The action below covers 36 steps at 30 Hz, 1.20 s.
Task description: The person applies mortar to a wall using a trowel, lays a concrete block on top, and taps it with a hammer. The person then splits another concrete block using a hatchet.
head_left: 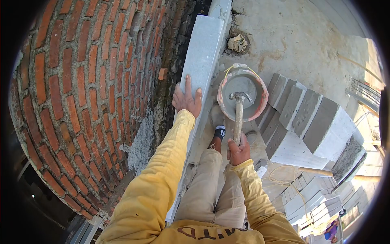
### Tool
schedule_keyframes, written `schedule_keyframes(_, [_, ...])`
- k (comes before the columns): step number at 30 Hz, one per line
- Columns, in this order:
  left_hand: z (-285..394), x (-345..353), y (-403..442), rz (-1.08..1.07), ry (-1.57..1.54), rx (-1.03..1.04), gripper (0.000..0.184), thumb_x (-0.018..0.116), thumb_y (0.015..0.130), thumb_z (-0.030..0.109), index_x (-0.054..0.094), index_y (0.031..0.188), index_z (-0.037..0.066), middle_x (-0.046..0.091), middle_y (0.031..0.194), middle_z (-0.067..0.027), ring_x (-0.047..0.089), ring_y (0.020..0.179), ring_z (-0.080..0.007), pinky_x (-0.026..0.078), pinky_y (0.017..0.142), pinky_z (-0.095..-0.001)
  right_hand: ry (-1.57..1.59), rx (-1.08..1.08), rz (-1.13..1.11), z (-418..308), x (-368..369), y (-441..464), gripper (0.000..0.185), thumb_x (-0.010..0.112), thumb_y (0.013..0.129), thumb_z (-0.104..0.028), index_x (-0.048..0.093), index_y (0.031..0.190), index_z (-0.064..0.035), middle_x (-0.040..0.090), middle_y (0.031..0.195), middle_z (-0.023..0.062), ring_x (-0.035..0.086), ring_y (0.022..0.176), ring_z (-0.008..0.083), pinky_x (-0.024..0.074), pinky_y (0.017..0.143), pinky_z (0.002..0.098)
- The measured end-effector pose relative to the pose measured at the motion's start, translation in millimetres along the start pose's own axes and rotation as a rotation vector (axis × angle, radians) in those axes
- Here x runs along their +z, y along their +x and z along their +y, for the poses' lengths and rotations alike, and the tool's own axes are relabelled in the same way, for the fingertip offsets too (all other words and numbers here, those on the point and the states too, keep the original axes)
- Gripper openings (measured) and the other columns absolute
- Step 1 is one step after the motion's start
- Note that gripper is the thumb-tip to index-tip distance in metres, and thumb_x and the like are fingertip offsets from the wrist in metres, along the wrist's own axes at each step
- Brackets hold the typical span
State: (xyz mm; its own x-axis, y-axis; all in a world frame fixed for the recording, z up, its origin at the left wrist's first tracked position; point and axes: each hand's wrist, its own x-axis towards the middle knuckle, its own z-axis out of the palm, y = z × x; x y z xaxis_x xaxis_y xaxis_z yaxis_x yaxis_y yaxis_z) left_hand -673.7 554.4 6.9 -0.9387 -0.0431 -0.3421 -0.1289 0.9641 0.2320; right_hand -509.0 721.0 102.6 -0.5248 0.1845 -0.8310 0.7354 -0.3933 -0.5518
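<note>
My left hand (pixel 187 97) lies on top of a long pale grey block (pixel 203 44), fingers apart. The block sits along a low row of blocks beside the brick wall. In my right hand (pixel 239 151) is a claw hammer (pixel 239 116), my fingers wrapped round its worn wooden handle. The hammer's metal head shows over the bucket (pixel 264 95). This bucket has a pinkish-red rim, a yellow handle cord and grey mortar-like residue inside. Whether the hammer touches the bucket cannot be seen.
The red brick wall (pixel 81 77) rises on the left, with spilled mortar (pixel 141 140) at its foot. Stacked grey blocks (pixel 302 110) stand to the right, with more blocks (pixel 315 199) behind. A crumpled paper-like lump (pixel 237 43) lies on the concrete floor (pixel 280 36).
</note>
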Motion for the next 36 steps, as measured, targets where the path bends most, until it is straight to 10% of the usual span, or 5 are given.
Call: schedule_keyframes(36, [-10,-1,-1,-0.013,0.012,0.063,0.072,0.054,0.092,0.043,0.02,0.153,0.026,0.026,0.143,-0.0255,0.034,0.125,-0.0453,0.028,0.103,-0.0553,0.63,0.295,-0.02,-54,93,152,0.021,0.056,0.09,-0.021,0.056,0.101,-0.0026,0.052,0.07,0.0059,0.049,0.049,0.0162,0.0432,0.041,0.0343])
